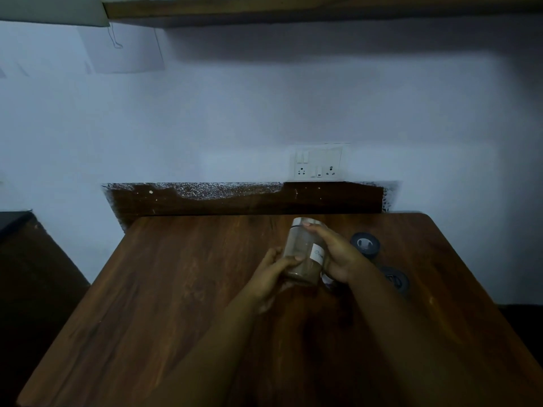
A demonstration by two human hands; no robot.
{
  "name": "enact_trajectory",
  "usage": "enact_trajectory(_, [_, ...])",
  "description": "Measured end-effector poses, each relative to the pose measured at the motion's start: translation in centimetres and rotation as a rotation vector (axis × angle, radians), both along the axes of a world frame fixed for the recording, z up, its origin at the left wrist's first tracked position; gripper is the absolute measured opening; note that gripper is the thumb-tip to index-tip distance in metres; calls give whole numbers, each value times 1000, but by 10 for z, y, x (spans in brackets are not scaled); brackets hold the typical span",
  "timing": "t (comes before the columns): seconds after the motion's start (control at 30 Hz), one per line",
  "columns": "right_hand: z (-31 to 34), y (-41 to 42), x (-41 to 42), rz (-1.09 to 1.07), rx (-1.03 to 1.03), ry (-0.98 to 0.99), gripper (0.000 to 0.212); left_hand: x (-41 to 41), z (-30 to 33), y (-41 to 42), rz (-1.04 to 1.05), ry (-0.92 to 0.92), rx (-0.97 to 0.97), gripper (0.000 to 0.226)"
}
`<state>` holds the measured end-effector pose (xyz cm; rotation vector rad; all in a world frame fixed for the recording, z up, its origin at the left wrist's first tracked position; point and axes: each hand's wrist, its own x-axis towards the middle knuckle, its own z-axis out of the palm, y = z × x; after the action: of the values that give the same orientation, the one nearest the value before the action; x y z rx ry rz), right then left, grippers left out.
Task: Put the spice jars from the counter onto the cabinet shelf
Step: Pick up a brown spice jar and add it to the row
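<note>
While both hands close around it, one clear jar is held just above the wooden counter, near its middle-right part.

Held jar: a clear spice jar (305,251) with a pale lid, tilted so the lid leans away toward the wall; brownish powder fills its lower part, and a white label with handwriting too blurred to read faces right.

Left hand: the left hand (271,273) wraps the jar's lower left side, thumb lying across the front of the glass, fingers curled behind and under it.

Right hand: the right hand (340,254) grips the jar's right side, fingers reaching up to the rim just under the lid, palm against the label edge.

Counter: the counter (176,289) is dark brown wood, dimly lit, with a dark wooden backsplash strip (249,199) along the wall behind it.

Other jars: two more jars with dark lids stand on the counter to the right of the hands; the farther dark-lidded jar (365,244) is just beside the right hand's knuckles, the nearer dark-lidded jar (395,282) sits partly hidden behind the right wrist. Their contents cannot be made out.

Shelf: the underside of a wooden cabinet shelf (264,10) runs across the top of the view, well above the counter.

Wall: a white socket and switch plate (318,163) is fixed just above the backsplash, behind the held jar.
</note>
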<state>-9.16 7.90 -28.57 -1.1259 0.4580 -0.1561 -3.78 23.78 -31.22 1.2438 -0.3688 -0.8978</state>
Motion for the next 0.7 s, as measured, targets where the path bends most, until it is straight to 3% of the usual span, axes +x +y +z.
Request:
enact_trajectory(0.07, [3, -1, -3, 0, 7, 10, 46, -5, -1, -2, -14, 30, -17, 62])
enact_trajectory(0.2, [3, 6, -9, -65, -131, 68, 57, -12, -3, -6, -40, -117, 92, 76])
enact_trajectory(0.27, [4, 3, -11, -28, -129, 11, 54, -15, 0, -4, -62, 54, -28, 72])
enact_trajectory(0.37, [15, -1, -20, 37, -117, -50, 29, -17, 6, -1, -102, 254, -193, 63])
enact_trajectory(0.43, [16, -4, -24, 28, -154, -45, 27, -19, 8, -4, -156, 177, -125, 72])
enact_trajectory(0.53, [15, -7, -27, -44, -209, -8, 44, -28, 9, -8, -215, -64, 66, 90])
enact_trajectory(0.7, [23, -17, -36, 4, -91, -21, 51, -37, 10, -9, -197, -44, 5, 71])
